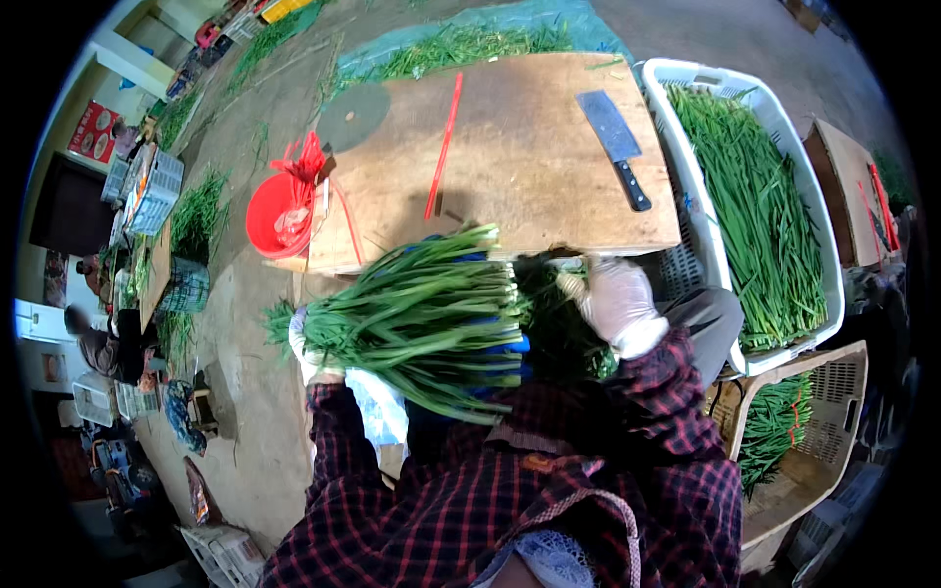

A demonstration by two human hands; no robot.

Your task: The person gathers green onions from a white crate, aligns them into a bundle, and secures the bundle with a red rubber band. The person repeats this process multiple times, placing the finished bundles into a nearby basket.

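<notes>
My left hand (312,345), in a white glove, grips a large bunch of green garlic chives (419,316) near its leafy end. The bunch lies sideways over my lap, its pale cut ends toward my right hand. My right hand (614,298), also gloved, is at the near edge of the wooden board (514,162), to the right of those ends. Its fingers are partly bent beside dark greens; whether it holds anything is unclear. A cleaver (614,147) with a black handle rests on the board's right part. A red strip (445,147) lies across the board's middle.
A red bucket (261,220) with red ties stands at the board's left. On the right are a white crate (724,242) full of chives and a tan crate (831,448) holding a tied bundle. Cut greens (463,48) cover a sheet behind. A seated person (110,345) is far left.
</notes>
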